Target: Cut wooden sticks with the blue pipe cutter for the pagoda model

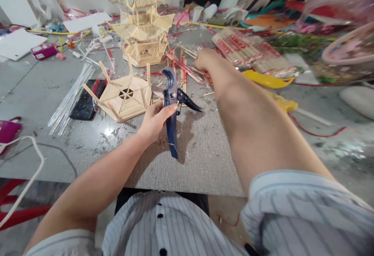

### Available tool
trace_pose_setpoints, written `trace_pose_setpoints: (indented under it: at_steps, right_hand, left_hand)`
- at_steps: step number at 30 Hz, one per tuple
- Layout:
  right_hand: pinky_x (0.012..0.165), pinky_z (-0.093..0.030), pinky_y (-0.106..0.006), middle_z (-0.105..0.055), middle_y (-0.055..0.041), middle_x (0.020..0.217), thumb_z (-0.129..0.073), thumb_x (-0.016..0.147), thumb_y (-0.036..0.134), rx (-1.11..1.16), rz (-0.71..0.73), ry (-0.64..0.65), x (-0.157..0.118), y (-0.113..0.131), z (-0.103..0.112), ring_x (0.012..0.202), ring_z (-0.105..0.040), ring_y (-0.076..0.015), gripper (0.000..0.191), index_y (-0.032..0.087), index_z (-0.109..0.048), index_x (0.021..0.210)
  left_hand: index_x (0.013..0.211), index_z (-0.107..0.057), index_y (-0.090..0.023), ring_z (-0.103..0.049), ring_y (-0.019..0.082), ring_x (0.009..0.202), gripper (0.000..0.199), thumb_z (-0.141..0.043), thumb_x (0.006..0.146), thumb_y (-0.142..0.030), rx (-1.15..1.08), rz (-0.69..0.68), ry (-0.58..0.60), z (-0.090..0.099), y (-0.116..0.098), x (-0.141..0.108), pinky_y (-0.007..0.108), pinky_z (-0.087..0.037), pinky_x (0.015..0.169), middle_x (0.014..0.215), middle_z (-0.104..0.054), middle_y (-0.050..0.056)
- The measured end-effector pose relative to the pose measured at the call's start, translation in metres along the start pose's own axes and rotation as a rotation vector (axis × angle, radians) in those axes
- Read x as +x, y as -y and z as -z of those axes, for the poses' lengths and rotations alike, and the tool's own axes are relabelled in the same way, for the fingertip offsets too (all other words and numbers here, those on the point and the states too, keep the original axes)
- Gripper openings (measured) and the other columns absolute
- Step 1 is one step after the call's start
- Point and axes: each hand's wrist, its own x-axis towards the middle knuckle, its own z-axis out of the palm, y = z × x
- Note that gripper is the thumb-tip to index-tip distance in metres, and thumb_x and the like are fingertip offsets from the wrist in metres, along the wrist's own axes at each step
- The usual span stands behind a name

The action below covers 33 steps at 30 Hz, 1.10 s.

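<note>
My left hand point(156, 117) is closed around a blue pipe cutter point(171, 125), its curved jaw pointing away from me and its black lever spread to the right. Just left of it lies a hexagonal wooden-stick platform point(131, 110) with short upright posts and a spoked opening in its middle. My right hand point(207, 59) reaches far forward over a loose pile of wooden sticks point(183, 67) and red-printed wrappers. Its fingers are curled down, and what they grip is hidden. Behind the platform stands a tiered pagoda model point(143, 30) made of the same sticks.
Packs of wrapped sticks point(239, 49) lie beyond my right forearm, near a yellow wrapper point(267, 80). On the left are a black phone point(83, 106), clear glue sticks point(68, 100) and a purple box point(43, 51). A white cable point(39, 150) hangs over the table's point(187, 174) left front edge.
</note>
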Motion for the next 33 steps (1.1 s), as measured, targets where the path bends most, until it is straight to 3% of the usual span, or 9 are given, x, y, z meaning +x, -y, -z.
trace_pose_setpoints:
  at_steps: [4, 8, 10, 12, 16, 22, 28, 30, 33]
  right_hand:
    - [0.081, -0.038, -0.032, -0.066, -0.0215, 0.11, -0.049, 0.09, 0.024, 0.051, 0.023, -0.005, -0.033, 0.017, 0.022, 0.103, -0.06, -0.0195, 0.037, -0.001, -0.067, 0.111]
    - [0.07, -0.037, -0.026, -0.067, -0.0066, 0.079, -0.058, 0.082, 0.017, 0.184, 0.306, 0.127, -0.075, 0.033, 0.029, 0.072, -0.054, -0.0119, 0.018, 0.007, -0.07, 0.089]
    - [0.066, -0.037, -0.027, -0.058, -0.0006, 0.063, -0.06, 0.082, 0.022, 0.23, 0.299, 0.146, -0.095, 0.034, 0.022, 0.061, -0.048, -0.0103, 0.016, 0.012, -0.065, 0.07]
    - [0.063, -0.037, -0.028, -0.05, 0.0004, 0.058, -0.051, 0.089, 0.035, 0.32, 0.208, 0.013, -0.115, 0.031, 0.014, 0.057, -0.045, -0.011, 0.031, 0.015, -0.059, 0.066]
    - [0.071, -0.042, -0.032, -0.056, -0.0031, 0.076, -0.043, 0.088, 0.061, 0.475, 0.228, -0.205, -0.157, 0.026, -0.002, 0.072, -0.053, -0.0153, 0.044, 0.018, -0.056, 0.086]
    - [0.087, -0.045, -0.045, -0.055, -0.0096, 0.101, -0.051, 0.062, 0.086, 0.475, 0.359, -0.204, -0.198, 0.037, -0.01, 0.098, -0.056, -0.0263, 0.08, 0.02, -0.047, 0.107]
    - [0.103, -0.019, -0.071, -0.047, -0.0167, 0.129, -0.061, 0.058, 0.081, 0.337, 0.27, -0.226, -0.225, 0.044, -0.011, 0.126, -0.04, -0.0412, 0.072, 0.022, -0.053, 0.099]
    - [0.103, -0.017, -0.073, -0.044, -0.018, 0.133, -0.065, 0.06, 0.075, 0.353, 0.244, -0.2, -0.229, 0.046, -0.015, 0.13, -0.035, -0.0423, 0.069, 0.022, -0.053, 0.102]
    - [0.106, -0.028, -0.063, -0.042, -0.0179, 0.135, -0.069, 0.063, 0.058, 0.416, 0.293, -0.186, -0.228, 0.045, -0.023, 0.134, -0.033, -0.0376, 0.062, 0.021, -0.049, 0.108]
  left_hand:
    - [0.059, -0.039, -0.019, -0.024, 0.004, 0.042, 0.042, -0.066, 0.068, -0.05, -0.001, -0.021, -0.001, -0.001, -0.001, 0.0, 0.021, -0.019, 0.04, 0.05, -0.027, -0.008]
    - [0.06, -0.041, -0.019, -0.026, 0.004, 0.043, 0.042, -0.067, 0.069, -0.051, -0.024, -0.075, 0.024, 0.0, 0.0, 0.003, 0.022, -0.02, 0.041, 0.052, -0.029, -0.007]
    - [0.061, -0.042, -0.018, -0.027, 0.004, 0.044, 0.042, -0.068, 0.069, -0.05, -0.04, -0.115, 0.025, 0.001, 0.001, 0.004, 0.021, -0.02, 0.042, 0.053, -0.031, -0.006]
    - [0.061, -0.042, -0.018, -0.029, 0.003, 0.045, 0.042, -0.069, 0.07, -0.049, -0.049, -0.156, 0.009, 0.001, 0.002, 0.006, 0.021, -0.021, 0.042, 0.054, -0.032, -0.006]
    - [0.062, -0.039, -0.018, -0.031, 0.004, 0.044, 0.046, -0.067, 0.074, -0.053, -0.049, -0.158, -0.055, 0.001, 0.003, 0.007, 0.02, -0.024, 0.04, 0.055, -0.03, -0.006]
    - [0.067, -0.045, -0.019, -0.034, 0.004, 0.041, 0.043, -0.061, 0.081, -0.056, -0.073, -0.123, -0.091, -0.002, -0.003, 0.005, 0.019, -0.026, 0.037, 0.053, -0.031, -0.006]
    - [0.068, -0.051, -0.017, -0.036, 0.004, 0.042, 0.04, -0.06, 0.083, -0.053, -0.051, -0.197, -0.005, -0.003, -0.006, 0.001, 0.02, -0.026, 0.038, 0.055, -0.035, -0.005]
    - [0.07, -0.054, -0.017, -0.043, 0.006, 0.048, 0.039, -0.063, 0.081, -0.053, -0.063, -0.243, 0.03, -0.003, -0.003, 0.002, 0.021, -0.033, 0.043, 0.058, -0.042, -0.004]
    - [0.072, -0.057, -0.018, -0.049, 0.008, 0.057, 0.039, -0.068, 0.075, -0.054, -0.064, -0.325, 0.089, -0.002, 0.002, 0.003, 0.023, -0.04, 0.052, 0.062, -0.049, -0.003]
